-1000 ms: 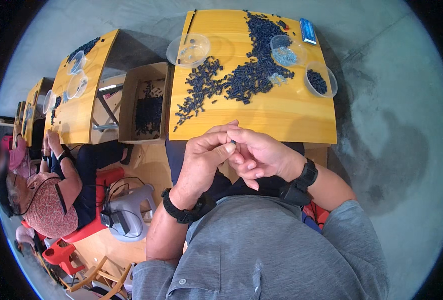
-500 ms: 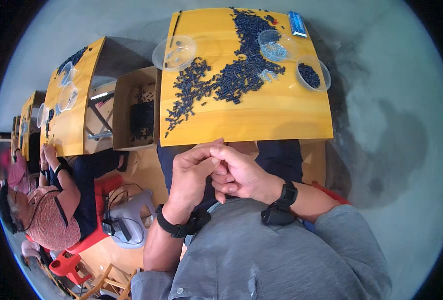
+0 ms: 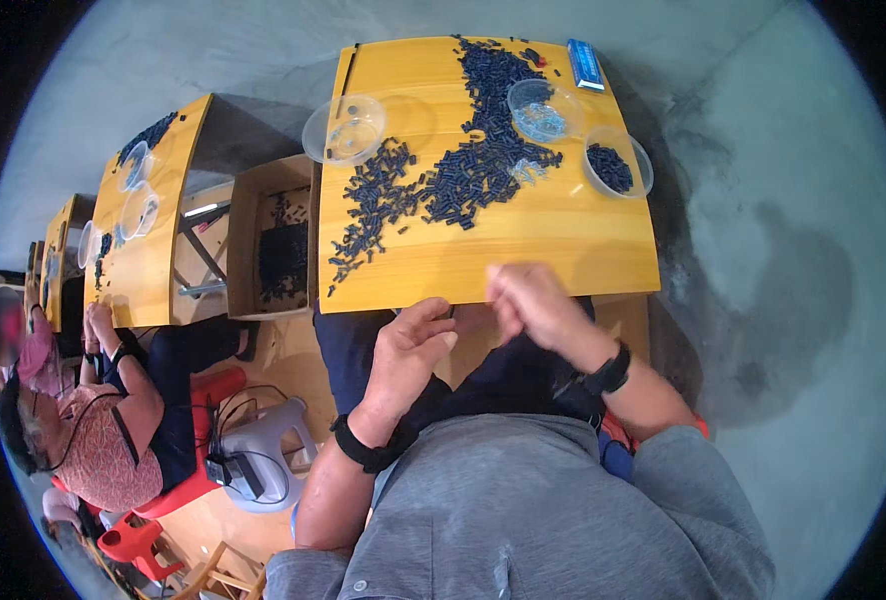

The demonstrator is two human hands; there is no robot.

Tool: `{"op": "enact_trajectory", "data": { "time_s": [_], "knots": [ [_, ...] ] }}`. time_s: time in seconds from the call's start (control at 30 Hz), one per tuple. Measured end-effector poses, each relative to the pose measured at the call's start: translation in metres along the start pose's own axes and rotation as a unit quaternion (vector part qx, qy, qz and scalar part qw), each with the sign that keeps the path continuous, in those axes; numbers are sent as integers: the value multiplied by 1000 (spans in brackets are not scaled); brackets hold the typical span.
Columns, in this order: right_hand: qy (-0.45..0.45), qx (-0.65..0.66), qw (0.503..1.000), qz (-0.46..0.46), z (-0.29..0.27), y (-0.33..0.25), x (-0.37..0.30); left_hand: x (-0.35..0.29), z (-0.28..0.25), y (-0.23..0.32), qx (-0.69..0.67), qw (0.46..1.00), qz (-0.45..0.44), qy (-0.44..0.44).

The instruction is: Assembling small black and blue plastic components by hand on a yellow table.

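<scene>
Grip: left hand (image 3: pixel 411 350) loosely curled, right hand (image 3: pixel 528 300) blurred; contents of either, I cannot tell. I'd work close above the yellow wooden table (image 3: pixel 523 255), near its front edge, short of the small black pieces (image 3: pixel 463 175).

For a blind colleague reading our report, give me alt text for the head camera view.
Seen from above, a person's left hand and right hand, which is blurred, are raised close together at the near edge of a yellow table. A heap of small dark pieces and three clear bowls lie on it. Another person sits at the next table on the left.
</scene>
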State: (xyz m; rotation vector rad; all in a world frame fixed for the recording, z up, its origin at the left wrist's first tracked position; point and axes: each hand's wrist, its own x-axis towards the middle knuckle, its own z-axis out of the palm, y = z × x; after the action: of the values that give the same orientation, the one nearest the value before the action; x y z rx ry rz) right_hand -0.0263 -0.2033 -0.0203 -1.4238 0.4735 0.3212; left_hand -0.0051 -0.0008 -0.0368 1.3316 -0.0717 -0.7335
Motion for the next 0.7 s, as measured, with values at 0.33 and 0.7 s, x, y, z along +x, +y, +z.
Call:
{"op": "enact_trajectory", "data": {
  "time_s": [0.33, 0.7],
  "knots": [
    [358, -468, 793, -153, -173, -48, 62, 11, -31, -34, 44, 991, -53, 114],
    [288, -463, 789, -283, -135, -13, 101, 17, -50, -42, 60, 986, -68, 139]
  ]
}}
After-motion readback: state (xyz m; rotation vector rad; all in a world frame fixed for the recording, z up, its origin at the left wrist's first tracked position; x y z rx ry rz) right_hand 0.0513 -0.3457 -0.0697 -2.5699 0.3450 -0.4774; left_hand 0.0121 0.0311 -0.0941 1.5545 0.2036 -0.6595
